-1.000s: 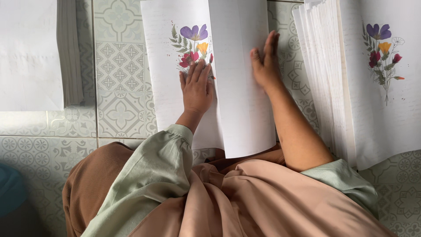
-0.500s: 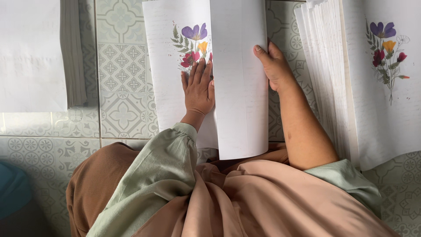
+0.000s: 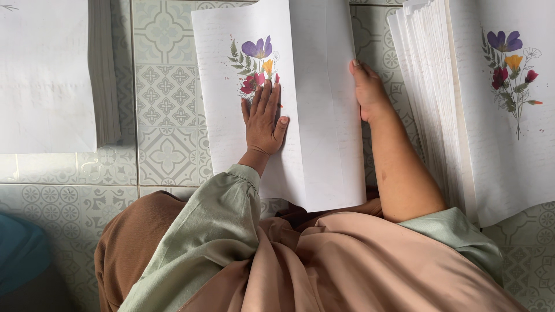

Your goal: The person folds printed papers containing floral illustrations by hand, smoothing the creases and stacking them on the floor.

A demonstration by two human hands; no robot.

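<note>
Patterned floor tiles (image 3: 167, 104) lie beneath. Left hand (image 3: 263, 118) presses flat, fingers spread, on a smooth white flower-printed sheet (image 3: 231, 115); right hand (image 3: 367, 92) loosely grips its folded flap's (image 3: 324, 104) right edge. Paper stacks (image 3: 480, 110) flank both sides.

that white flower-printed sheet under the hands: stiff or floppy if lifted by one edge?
Probably floppy: the white flower-printed paper sheet is thin, and its right part is already folded over. Likely light, and apt to slide on the glossy patterned tile floor, as the left hand presses it flat while the right hand holds the folded edge.
</note>
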